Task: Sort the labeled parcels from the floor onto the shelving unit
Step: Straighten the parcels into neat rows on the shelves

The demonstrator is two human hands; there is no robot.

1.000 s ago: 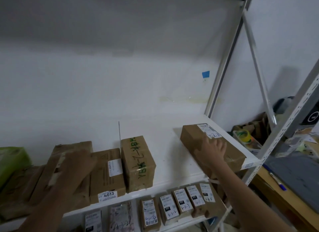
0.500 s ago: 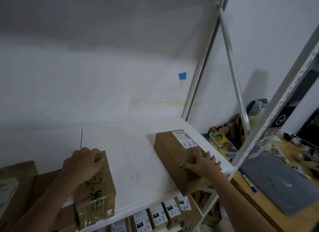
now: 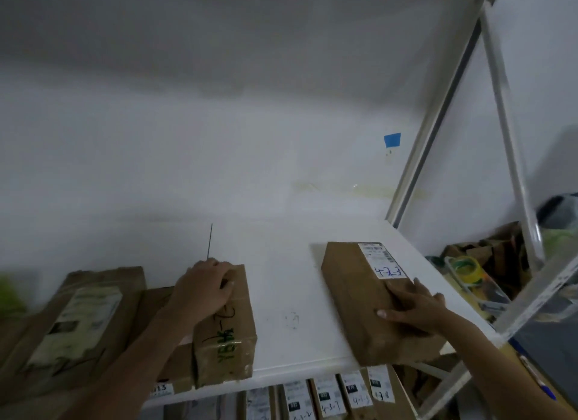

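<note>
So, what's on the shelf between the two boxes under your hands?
Nothing: bare white shelf between the green-marked box and the labelled box, head view.

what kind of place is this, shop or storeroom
Probably a parcel storeroom or pickup point: a white metal shelf holds a brown labeled parcel with a handwritten code, more coded parcels stand in a row below, and tape sits beside it.

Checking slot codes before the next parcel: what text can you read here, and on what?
"4-2-7": handwritten on the white label of the right parcel.
"013", cut off: tag at the shelf edge.
"4-3-2": lower-shelf label.
"4-3-7": neighbouring label.
Green scrawl on the middle parcel: unreadable.
Printed label text: too small.
</note>
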